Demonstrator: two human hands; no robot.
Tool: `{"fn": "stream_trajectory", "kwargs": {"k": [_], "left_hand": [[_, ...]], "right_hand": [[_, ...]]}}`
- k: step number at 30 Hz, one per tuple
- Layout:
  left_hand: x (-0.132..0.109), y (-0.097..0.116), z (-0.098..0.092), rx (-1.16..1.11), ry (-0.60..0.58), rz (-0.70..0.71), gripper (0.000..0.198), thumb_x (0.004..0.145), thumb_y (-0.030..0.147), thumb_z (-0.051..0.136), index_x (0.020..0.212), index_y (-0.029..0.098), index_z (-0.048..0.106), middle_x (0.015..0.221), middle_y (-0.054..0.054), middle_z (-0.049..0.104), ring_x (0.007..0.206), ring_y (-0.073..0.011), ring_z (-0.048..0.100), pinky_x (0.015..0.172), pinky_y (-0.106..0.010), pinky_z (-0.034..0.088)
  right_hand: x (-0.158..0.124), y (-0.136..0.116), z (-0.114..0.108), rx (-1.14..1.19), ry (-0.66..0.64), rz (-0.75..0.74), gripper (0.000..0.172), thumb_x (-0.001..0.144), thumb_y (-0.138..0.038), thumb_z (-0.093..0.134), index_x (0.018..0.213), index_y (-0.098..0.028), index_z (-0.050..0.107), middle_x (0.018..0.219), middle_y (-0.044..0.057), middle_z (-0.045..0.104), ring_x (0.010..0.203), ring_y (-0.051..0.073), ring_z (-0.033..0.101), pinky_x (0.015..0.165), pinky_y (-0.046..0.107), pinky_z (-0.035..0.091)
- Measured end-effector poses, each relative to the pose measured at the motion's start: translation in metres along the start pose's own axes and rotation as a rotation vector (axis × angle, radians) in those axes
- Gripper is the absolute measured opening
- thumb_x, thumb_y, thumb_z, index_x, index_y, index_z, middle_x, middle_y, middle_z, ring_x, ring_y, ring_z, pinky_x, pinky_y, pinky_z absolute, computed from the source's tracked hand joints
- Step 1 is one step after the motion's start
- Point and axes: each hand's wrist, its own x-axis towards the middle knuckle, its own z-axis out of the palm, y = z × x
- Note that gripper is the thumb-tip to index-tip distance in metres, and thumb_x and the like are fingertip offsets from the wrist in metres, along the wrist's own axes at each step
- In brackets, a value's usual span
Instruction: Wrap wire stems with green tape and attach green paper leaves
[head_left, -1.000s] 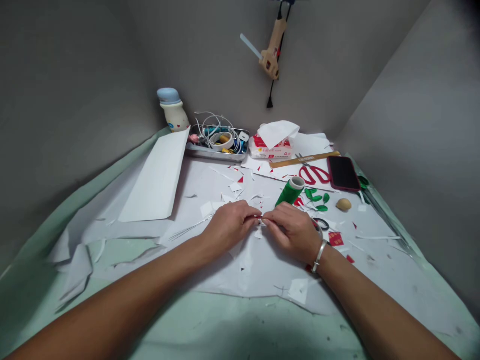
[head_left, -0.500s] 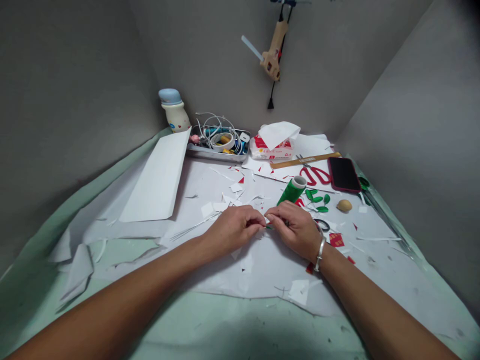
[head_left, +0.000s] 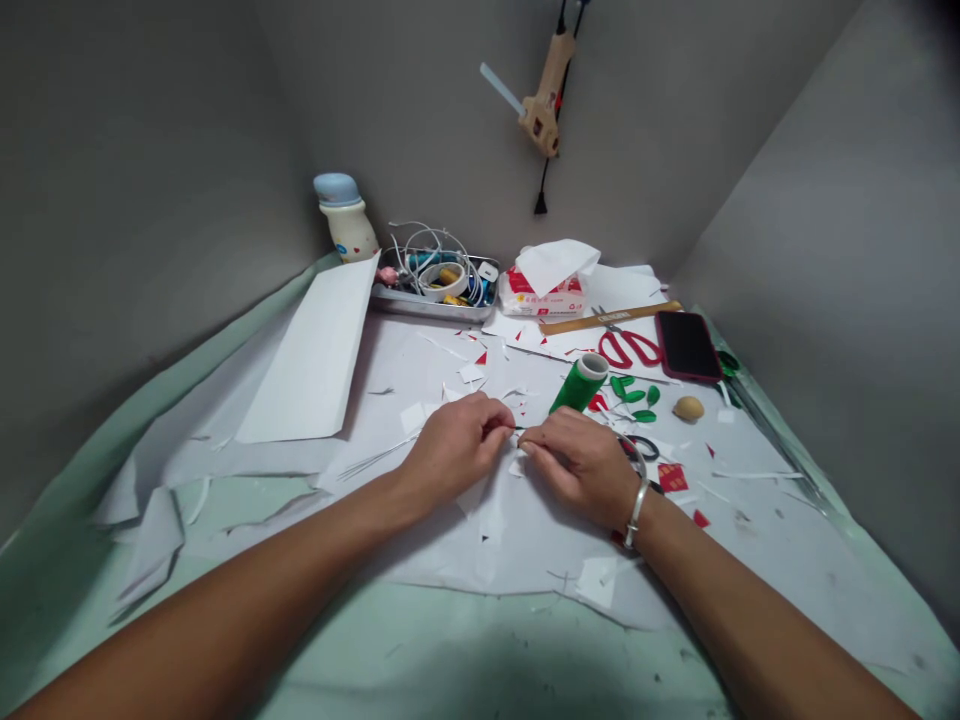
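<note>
- A thin dark strip [head_left: 516,429] is pinched at the fingertips, its material too small to be told.
- The left hand [head_left: 454,450] and right hand [head_left: 577,465] are closed on it, above white paper [head_left: 480,530] strewn with scraps.
- A green tape roll [head_left: 579,384] is seen just beyond the right hand.
- Red print on a tissue pack [head_left: 541,295] and markings on a wooden ruler [head_left: 607,318] are seen, but neither can be read.

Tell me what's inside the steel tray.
The steel tray holds coiled white cables, a roll of white tape and a yellow item; the tray floor beneath them is hidden.
</note>
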Motion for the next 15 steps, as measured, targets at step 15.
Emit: {"fn": "stream_trajectory", "kwargs": {"k": [15], "left_hand": [[0.003,0.003,-0.003,-0.217,-0.005,-0.039,0.013,0.083,0.022,0.054,0.084,0.018,0.067,0.090,-0.003,0.068,0.082,-0.0161,0.061,0.071,-0.027,0.048]], "right_hand": [[0.001,0.007,0.006,0.045,-0.069,0.027,0.018,0.092,-0.020,0.051,0.084,-0.020,0.067,0.071,0.003,0.062,0.070,0.016,0.052,0.067,0.029,0.042]]}}
